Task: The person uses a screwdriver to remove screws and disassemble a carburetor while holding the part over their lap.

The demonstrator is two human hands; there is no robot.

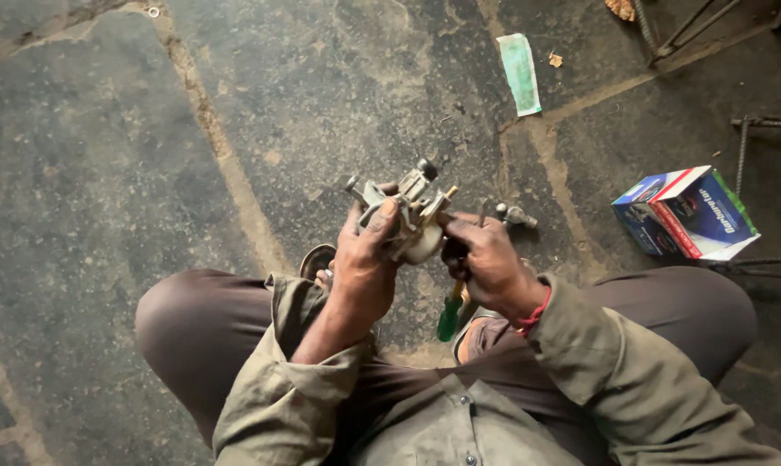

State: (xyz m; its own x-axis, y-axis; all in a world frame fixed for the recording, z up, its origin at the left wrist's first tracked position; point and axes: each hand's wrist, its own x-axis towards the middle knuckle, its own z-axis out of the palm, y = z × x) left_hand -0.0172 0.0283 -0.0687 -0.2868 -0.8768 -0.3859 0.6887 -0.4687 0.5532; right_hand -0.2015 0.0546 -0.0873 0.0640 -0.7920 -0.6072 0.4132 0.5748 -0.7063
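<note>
Head view: carburetor between both hands' grip

Dull silver carburettor against a dark grey stone floor

The floor's slabs are seamed with pale tan joints. A screwdriver shows a green and amber handle; a red thread band circles one wrist. Sleeves are olive, trousers brown. Nearby lie a blue, red and white box and a pale green wrapper.

A small box lies on the stone floor right of the held metal part.
</note>
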